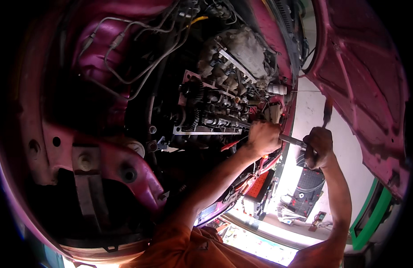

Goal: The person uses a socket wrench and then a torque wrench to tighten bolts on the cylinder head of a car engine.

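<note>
My left hand [265, 136] is closed in a fist around a metal bar [292, 141], just at the hood-side corner of the engine [206, 131] nearest me. My right hand [319, 145] is closed as well, near the outer end of the bar, beyond the edge of the engine bay [139, 178]. A dark handle [327, 114] with an orange tinge at its end sticks up out of that right fist; it is blurred, and I cannot tell whether it and the bar are one tool or two. Between my fists the bar lies bare, slanting down a little toward the right one.

The engine's top is open. Toothed gears [196, 102] stand along the edge farthest from the hood, and shafts [219, 109] run from them toward my left hand. Across the engine's far edge sits a bulky grey casting [244, 49]. Grey hoses [148, 71] loop over the bay's far left corner, near a yellow piece [198, 20] at its far edge. On my right the pink hood [349, 80] stands raised, with a green frame [371, 219] just beyond its lower corner. My sleeves and shirt [215, 250] are orange.
</note>
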Tool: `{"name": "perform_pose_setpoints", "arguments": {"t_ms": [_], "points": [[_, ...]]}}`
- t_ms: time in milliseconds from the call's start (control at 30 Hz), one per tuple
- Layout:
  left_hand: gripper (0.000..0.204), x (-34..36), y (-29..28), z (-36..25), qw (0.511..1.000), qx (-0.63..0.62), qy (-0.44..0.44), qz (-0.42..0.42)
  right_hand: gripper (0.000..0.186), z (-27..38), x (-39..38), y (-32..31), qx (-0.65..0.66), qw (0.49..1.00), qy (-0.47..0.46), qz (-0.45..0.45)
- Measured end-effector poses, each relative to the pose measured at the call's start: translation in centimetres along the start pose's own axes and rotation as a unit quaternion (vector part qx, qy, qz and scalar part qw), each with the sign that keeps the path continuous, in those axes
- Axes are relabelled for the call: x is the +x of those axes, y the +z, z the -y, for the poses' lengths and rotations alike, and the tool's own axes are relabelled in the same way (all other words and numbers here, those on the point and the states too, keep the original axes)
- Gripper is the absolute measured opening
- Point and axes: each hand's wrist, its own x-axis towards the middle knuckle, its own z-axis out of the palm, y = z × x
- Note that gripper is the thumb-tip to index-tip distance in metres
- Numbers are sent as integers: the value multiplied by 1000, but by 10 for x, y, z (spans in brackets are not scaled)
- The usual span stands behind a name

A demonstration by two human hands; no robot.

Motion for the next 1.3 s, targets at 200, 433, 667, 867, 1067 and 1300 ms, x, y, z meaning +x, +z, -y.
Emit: {"name": "perform_pose_setpoints", "arguments": {"t_ms": [200,433,667,867,1067,1300], "points": [[17,2,-6,-4,1000,0,-26,14,8,22,-12,11,139,934,328,-38],[14,3,-16,-2,992,16,3,128,8,5,-12,3,-37,999,-19,23],[14,3,-12,2,997,15,8,73,9,11,-16,10,24,988,154,-12],[13,6,-16,3,991,14,7,131,12,5,5,-2,-47,996,-70,19],[8,5,-21,8,998,25,22,56,6,10,7,3,61,987,145,13],[7,-3,1,-31,997,-59,58,4,40,22,10,-43,-19,999,-41,9]]}}
